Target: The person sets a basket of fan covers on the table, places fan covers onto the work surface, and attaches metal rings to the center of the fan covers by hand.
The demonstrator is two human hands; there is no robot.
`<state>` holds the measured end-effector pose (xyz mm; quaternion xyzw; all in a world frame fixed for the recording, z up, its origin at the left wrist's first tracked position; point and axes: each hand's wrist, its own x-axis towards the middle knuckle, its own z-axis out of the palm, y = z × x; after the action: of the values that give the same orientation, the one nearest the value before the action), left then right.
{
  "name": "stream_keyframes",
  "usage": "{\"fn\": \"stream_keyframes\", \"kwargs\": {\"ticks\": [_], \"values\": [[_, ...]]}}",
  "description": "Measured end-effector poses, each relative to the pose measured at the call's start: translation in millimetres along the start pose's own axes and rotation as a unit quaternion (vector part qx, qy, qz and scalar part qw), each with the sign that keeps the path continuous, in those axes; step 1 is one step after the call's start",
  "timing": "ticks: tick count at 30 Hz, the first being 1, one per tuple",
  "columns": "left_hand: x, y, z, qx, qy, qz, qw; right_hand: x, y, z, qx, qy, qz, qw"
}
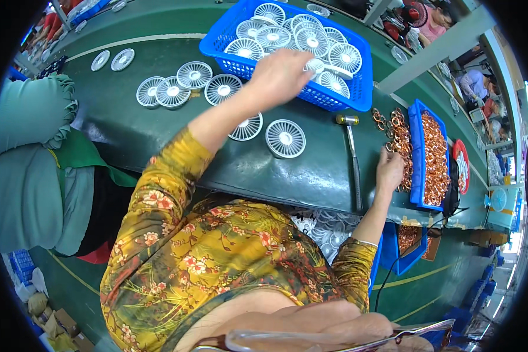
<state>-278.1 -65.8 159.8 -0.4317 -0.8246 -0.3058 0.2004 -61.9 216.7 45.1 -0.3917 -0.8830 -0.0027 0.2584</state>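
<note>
A hammer (353, 155) lies between left hand (278, 79) at basket (364, 82), right hand (390, 170) at copper rings (400, 135) (grips unclear).

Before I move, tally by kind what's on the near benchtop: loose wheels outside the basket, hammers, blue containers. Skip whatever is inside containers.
Loose white wheels in sight, one partly hidden: 8
Hammer: 1
Perforated blue basket: 1
Blue tray: 1
Total: 11

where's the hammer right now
In the head view, the hammer lies right of centre on the green table, its head near the blue basket, its handle left of the right hand.
</note>
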Motion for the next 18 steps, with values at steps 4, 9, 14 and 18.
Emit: {"fn": "stream_keyframes", "kwargs": {"ticks": [4, 9, 14, 18], "values": [[54, -21, 21, 0.124, -0.206, -0.127, 0.962, -4, -9, -2, -0.011, -0.082, -0.024, 0.996], [78, -56, 55, 0.108, -0.289, -0.147, 0.94, -23, -42, -38, 0.307, 0.009, -0.034, 0.951], [68, -52, 55, 0.118, -0.194, -0.159, 0.961, -45, -67, -67, 0.446, 0.056, -0.061, 0.891], [51, -30, 29, -0.053, -0.094, -0.092, 0.99, -54, -85, -81, 0.472, 0.094, -0.115, 0.869]]}}
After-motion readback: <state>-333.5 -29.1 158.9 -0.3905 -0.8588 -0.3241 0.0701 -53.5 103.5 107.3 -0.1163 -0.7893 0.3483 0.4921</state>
